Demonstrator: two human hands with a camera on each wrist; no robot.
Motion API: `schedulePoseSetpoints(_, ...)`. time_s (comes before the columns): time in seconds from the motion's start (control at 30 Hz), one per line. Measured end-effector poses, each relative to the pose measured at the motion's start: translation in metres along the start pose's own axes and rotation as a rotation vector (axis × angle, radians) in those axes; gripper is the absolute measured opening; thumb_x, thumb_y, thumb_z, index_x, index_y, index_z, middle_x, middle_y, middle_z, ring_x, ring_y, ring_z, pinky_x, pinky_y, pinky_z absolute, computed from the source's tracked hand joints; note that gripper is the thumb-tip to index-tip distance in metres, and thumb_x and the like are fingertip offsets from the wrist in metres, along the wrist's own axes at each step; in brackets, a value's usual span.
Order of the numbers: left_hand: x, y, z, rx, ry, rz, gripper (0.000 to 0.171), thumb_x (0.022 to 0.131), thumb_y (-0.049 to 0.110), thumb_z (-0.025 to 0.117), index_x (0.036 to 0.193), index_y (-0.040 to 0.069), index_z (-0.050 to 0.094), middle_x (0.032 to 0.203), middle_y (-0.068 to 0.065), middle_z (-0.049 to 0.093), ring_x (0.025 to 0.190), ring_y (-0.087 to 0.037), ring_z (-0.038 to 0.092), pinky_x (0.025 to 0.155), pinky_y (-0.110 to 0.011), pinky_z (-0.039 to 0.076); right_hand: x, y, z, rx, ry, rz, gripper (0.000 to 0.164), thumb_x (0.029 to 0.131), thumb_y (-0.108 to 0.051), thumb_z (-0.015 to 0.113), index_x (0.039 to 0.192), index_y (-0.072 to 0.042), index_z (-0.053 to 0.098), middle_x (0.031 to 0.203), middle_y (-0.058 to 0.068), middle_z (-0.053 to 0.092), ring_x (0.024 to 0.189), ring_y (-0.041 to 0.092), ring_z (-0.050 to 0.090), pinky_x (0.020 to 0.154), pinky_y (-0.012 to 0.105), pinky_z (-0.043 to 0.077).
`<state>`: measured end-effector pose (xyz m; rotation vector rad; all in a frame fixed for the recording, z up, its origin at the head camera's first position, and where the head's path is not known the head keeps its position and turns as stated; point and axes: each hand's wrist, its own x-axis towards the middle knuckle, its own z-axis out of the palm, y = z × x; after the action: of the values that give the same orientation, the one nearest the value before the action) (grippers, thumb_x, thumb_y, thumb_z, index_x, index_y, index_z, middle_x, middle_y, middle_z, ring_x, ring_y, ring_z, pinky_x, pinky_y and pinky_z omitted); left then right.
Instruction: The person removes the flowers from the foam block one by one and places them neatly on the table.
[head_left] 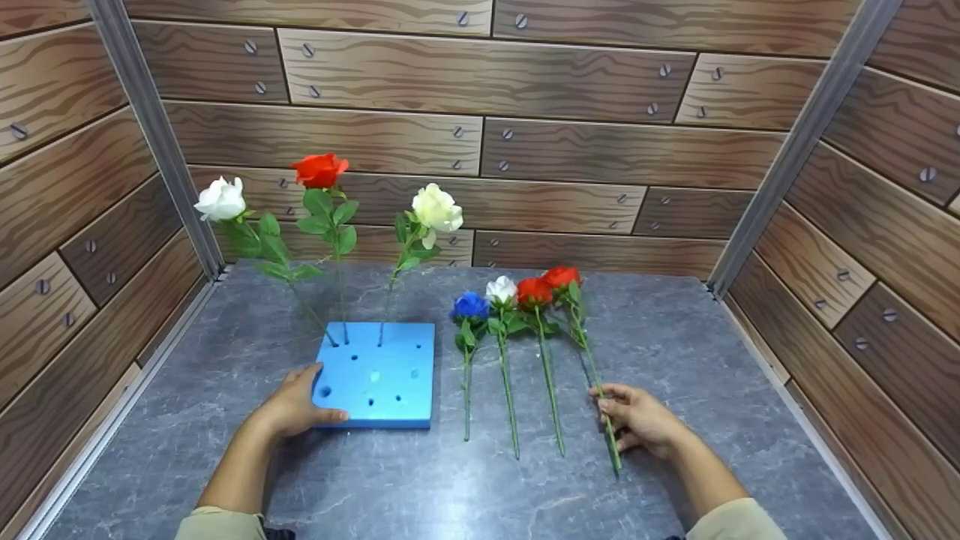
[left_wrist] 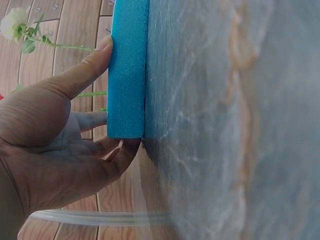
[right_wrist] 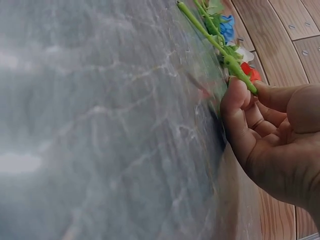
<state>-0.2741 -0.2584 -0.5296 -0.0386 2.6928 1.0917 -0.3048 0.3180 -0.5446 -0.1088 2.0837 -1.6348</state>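
By the right hand [head_left: 643,421], the stem of the rightmost red rose [head_left: 577,321] is pinched. The near left corner of a blue foam block [head_left: 397,361] is gripped by the left hand [head_left: 292,405]. In its far left part, 3 roses are held upright or tilted: white [head_left: 222,200], red [head_left: 320,172], cream [head_left: 436,209]. Between block and right hand, 3 more are laid: blue [head_left: 471,306], white [head_left: 501,290], red [head_left: 535,292].

The grey marbled tabletop [head_left: 660,337] is bounded by a far wall [head_left: 375,139], a left wall [head_left: 67,187] and a right wall [head_left: 885,225], all faced with brown plank patterning and slotted screw heads [head_left: 928,175]. The far corners are lined by grey posts [head_left: 154,127].
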Motion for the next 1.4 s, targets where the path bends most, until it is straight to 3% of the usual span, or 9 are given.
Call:
schedulePoseSetpoints(0.23, 0.0, 0.0, 0.0, -0.005, -0.004, -0.002, 0.121, 0.088, 0.038, 0.092, 0.17, -0.007, 0.016, 0.17, -0.044, 0.016, 0.157, -0.067, 0.02, 0.126, -0.075, 0.03, -0.001, -0.003, 0.001, -0.012, 0.028, 0.011, 0.059, 0.116, -0.021, 0.053, 0.166, 0.004, 0.035, 0.09, -0.002, 0.066, 0.071, 0.007, 0.059, 0.054, 0.024, 0.056)
schedulePoseSetpoints(0.53, -0.001, 0.0, 0.0, -0.005, 0.0, -0.007, 0.121, 0.088, 0.039, 0.093, 0.17, -0.007, 0.016, 0.17, -0.045, 0.016, 0.158, -0.067, 0.019, 0.127, -0.075, 0.028, -0.002, -0.007, 0.005, -0.03, 0.051, 0.034, 0.072, 0.11, -0.013, 0.062, 0.168, 0.006, 0.025, 0.1, 0.006, 0.068, 0.076, 0.012, 0.064, 0.058, 0.028, 0.061)
schedulePoseSetpoints(0.73, -0.001, -0.002, 0.001, -0.018, -0.006, -0.018, 0.122, 0.087, 0.039, 0.093, 0.17, -0.007, 0.016, 0.171, -0.044, 0.014, 0.158, -0.066, 0.018, 0.128, -0.075, 0.026, -0.002, -0.009, 0.009, -0.052, 0.048, 0.025, 0.075, 0.104, -0.006, 0.069, 0.167, 0.004, 0.029, 0.1, 0.006, 0.07, 0.08, 0.014, 0.066, 0.064, 0.029, 0.062)
schedulePoseSetpoints(1.0, 0.0, -0.002, 0.001, -0.009, -0.003, -0.013, 0.122, 0.088, 0.039, 0.092, 0.17, -0.008, 0.015, 0.17, -0.045, 0.015, 0.158, -0.067, 0.018, 0.127, -0.075, 0.028, -0.001, -0.008, 0.015, -0.091, 0.13, -0.007, 0.072, 0.099, 0.0, 0.074, 0.16, 0.008, 0.038, 0.099, 0.008, 0.069, 0.079, 0.016, 0.067, 0.067, 0.03, 0.062)
schedulePoseSetpoints(1.4, -0.001, -0.001, 0.0, -0.004, -0.014, -0.003, 0.122, 0.088, 0.041, 0.092, 0.17, -0.007, 0.015, 0.17, -0.044, 0.015, 0.158, -0.067, 0.019, 0.127, -0.075, 0.029, 0.001, -0.004, 0.022, -0.156, 0.189, -0.033, 0.067, 0.095, 0.002, 0.074, 0.155, 0.011, 0.044, 0.093, 0.006, 0.067, 0.073, 0.014, 0.066, 0.063, 0.027, 0.06)
